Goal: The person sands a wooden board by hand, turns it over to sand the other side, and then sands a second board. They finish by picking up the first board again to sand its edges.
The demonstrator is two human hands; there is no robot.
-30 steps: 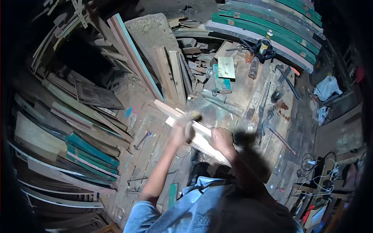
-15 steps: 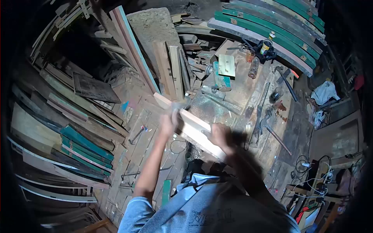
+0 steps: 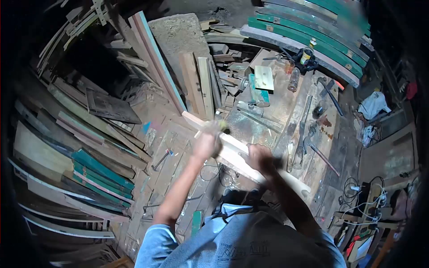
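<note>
A pale wooden board (image 3: 237,154) lies slantwise in front of my body, over the near edge of the workbench. My left hand (image 3: 208,142) is near its far left part, closed round something blurred by motion that I cannot make out. My right hand (image 3: 260,158) grips the board's upper edge near its middle, the thumb on the near side. Beyond the board, a plane-like metal tool (image 3: 250,107) and a green block (image 3: 259,93) with a pale wood piece (image 3: 264,77) rest on the bench.
On the bench (image 3: 290,105) lie a hammer (image 3: 330,96), a second hammer (image 3: 321,156), chisels (image 3: 300,143), a glass (image 3: 320,109) and a bottle (image 3: 293,79). Curved planks (image 3: 89,169) are stacked at left, green beams (image 3: 308,49) at the back right. Cables (image 3: 357,192) hang at right.
My left hand has moved slightly right and nearer to me along the board. The whole view has shifted a little. More of the board's near right end shows past my right hand.
</note>
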